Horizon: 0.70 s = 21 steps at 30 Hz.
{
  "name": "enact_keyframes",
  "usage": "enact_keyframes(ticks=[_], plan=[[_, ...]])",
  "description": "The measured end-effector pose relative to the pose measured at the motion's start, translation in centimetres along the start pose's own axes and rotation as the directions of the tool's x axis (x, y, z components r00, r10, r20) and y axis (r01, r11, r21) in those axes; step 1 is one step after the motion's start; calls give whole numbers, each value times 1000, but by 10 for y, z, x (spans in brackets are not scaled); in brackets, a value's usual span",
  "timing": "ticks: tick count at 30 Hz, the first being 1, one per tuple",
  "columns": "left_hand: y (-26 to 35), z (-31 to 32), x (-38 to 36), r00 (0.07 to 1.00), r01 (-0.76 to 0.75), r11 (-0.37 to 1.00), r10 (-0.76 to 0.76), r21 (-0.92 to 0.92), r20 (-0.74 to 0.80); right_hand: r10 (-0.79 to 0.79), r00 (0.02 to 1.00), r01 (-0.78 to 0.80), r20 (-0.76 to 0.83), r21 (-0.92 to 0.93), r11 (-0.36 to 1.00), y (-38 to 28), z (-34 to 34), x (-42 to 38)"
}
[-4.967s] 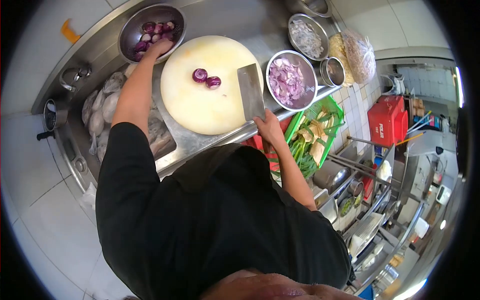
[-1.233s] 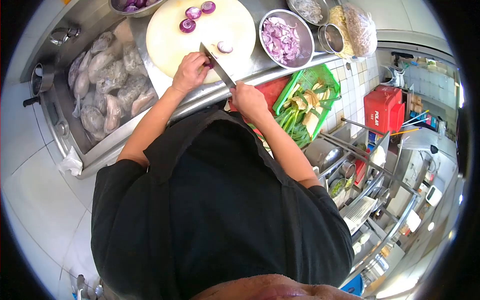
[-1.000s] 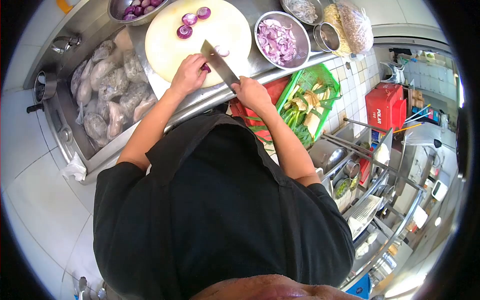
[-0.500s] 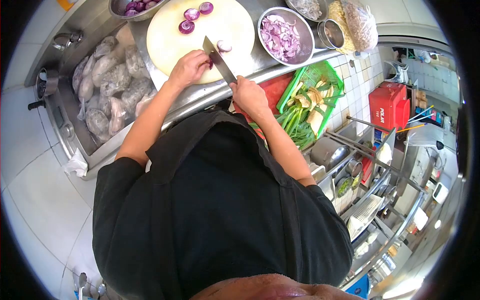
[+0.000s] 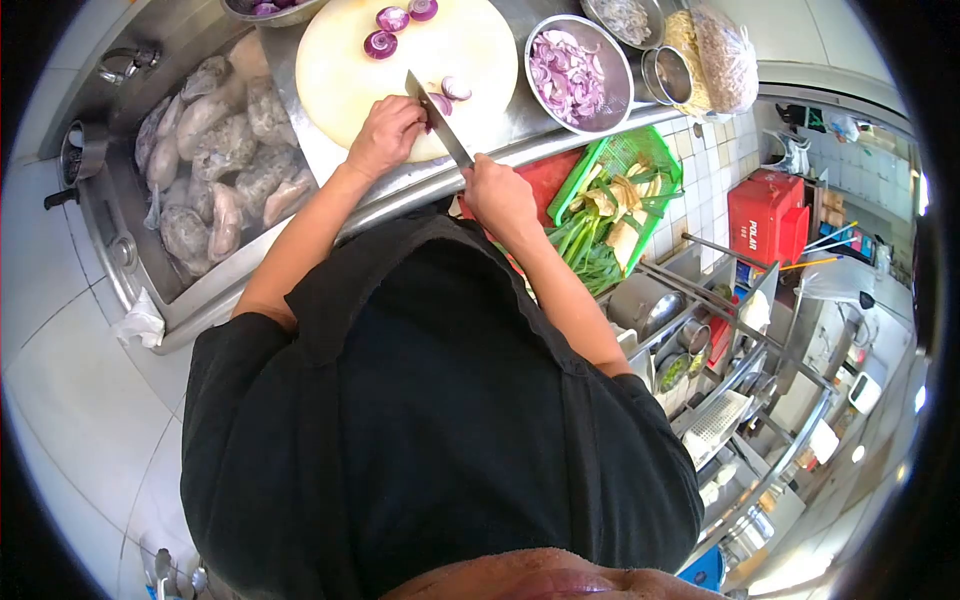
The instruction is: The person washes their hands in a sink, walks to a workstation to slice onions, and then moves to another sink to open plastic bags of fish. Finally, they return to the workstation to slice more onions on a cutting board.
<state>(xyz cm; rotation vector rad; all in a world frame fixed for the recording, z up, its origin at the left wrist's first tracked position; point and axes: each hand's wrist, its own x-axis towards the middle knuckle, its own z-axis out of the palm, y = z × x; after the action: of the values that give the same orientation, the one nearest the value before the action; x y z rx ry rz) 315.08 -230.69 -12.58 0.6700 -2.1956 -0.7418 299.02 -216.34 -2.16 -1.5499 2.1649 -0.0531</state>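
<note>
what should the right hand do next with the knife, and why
Probably a slicing stroke: the knife, gripped by the right hand, is beside the left hand, which holds an onion piece on the cutting board, with cut onion just past the knife.

Steel counter [image 5: 542,8] that held a round cutting board [image 5: 345,75], a bowl [image 5: 619,98] of sliced onion [image 5: 566,75], a small steel cup [image 5: 667,76] beside the bowl

the light is bright; the cutting board [image 5: 340,85] near eleven o'clock shines pale, the black apron [image 5: 450,420] toward six loses detail, glare whitens four o'clock, and fisheye distortion curves the dark-rimmed edges.
</note>
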Motion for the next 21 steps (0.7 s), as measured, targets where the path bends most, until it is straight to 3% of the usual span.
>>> enact_keyframes(ticks=[9,15,21], plan=[[1,0,-3,999,43,999,-43,-9,5,-12,1000,12,-3,-22,1000,2,2,1],[-2,5,-5,997,38,999,-40,-21,-73,-8,1000,8,30,7,1000,-2,-18,-6],[0,2,-2,999,43,999,-43,-4,-31,-33,999,32,13,21,999,7,-5,16]])
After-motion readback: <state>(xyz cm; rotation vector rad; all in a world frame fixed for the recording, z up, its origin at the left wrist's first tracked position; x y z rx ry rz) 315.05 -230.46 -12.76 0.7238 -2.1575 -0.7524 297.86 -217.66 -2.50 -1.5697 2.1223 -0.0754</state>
